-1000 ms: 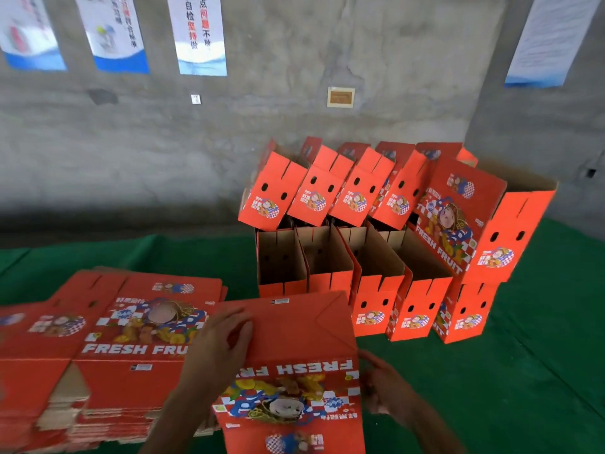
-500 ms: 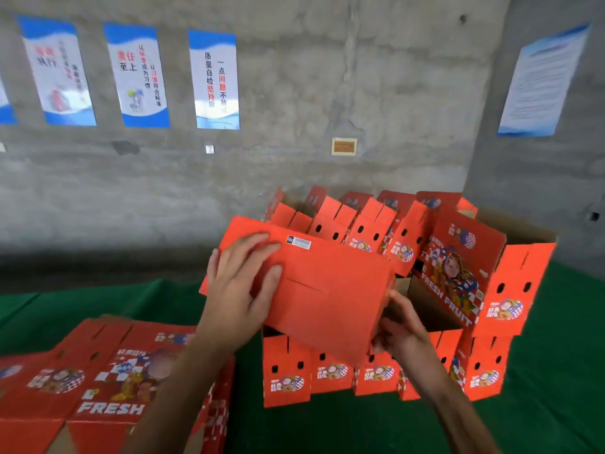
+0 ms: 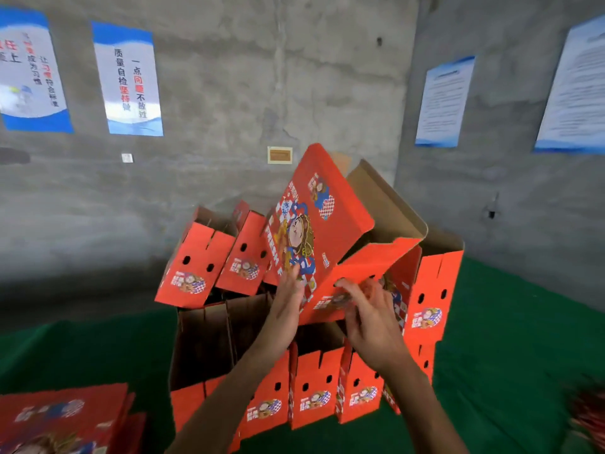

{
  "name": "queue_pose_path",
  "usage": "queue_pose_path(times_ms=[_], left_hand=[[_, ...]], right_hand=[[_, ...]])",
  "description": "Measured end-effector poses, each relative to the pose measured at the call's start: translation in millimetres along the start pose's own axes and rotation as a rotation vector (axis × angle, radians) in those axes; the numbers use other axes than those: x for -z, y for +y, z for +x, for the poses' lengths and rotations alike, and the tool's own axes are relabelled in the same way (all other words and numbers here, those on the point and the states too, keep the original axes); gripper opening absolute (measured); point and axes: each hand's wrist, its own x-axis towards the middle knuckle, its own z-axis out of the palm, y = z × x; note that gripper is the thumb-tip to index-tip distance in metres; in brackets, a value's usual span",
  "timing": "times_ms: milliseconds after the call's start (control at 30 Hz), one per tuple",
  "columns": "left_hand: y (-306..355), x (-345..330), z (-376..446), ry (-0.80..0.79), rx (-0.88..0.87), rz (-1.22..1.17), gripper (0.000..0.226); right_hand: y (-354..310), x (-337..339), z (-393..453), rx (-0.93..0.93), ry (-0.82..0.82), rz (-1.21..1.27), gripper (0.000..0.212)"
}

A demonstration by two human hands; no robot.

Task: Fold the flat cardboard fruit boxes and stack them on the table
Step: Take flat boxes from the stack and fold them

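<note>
I hold the partly opened box in the air, above the stacked folded boxes on the green table. Its long axis tilts up and away from me, leaning right. My left hand lies with fingers straight against the printed face, near the lower edge. My right hand has its fingers curled onto the lower end flap, gripping it. The box sits directly above and beyond both hands; the right hand is nearer the unfolded end. I judge the next move turns on pushing that flap inward. The flat pile lies at lower left.
</note>
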Motion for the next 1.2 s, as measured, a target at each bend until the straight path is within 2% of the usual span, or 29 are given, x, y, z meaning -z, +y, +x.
queue_pose_path(times_ms=[133,267,400,533,633,767,867,1100,1200], left_hand=[[-17.5,-62.3,52.8,0.038,0.243,-0.340,0.076],[-50.6,-96.1,77.3,-0.042,0.273,-0.377,0.068],[-72.6,-120.6,86.2,-0.014,0.208,-0.347,0.055],[-92.4,-130.4,84.4,-0.033,0.251,-0.251,0.060],[-104.9,-128.6,79.2,-0.075,0.250,-0.104,0.059],[-112.2,-113.4,67.7,-0.080,0.227,-0.007,0.060],[-114.5,-89.9,49.3,-0.077,0.174,0.121,0.056],[-109.6,8.0,-32.2,0.107,-0.028,0.430,0.045],[-109.2,62.5,-81.6,0.175,-0.019,0.565,0.043]], right_hand=[[41.4,-3.8,14.8,-0.078,0.027,-0.189,0.042],[81.0,-13.8,24.9,-0.095,0.019,-0.237,0.042],[110.2,-27.4,25.9,-0.144,-0.058,-0.195,0.038],[131.6,-41.6,16.9,-0.245,-0.206,-0.121,0.040],[132.3,-47.5,2.0,-0.297,-0.231,-0.013,0.042],[119.7,-47.6,-12.4,-0.368,-0.045,0.020,0.031],[96.2,-52.8,-23.4,-0.341,0.126,0.069,0.020],[-1.7,-91.9,-61.0,-0.205,-0.013,0.260,0.027],[-51.1,-119.6,-80.4,-0.161,-0.115,0.327,0.033]])
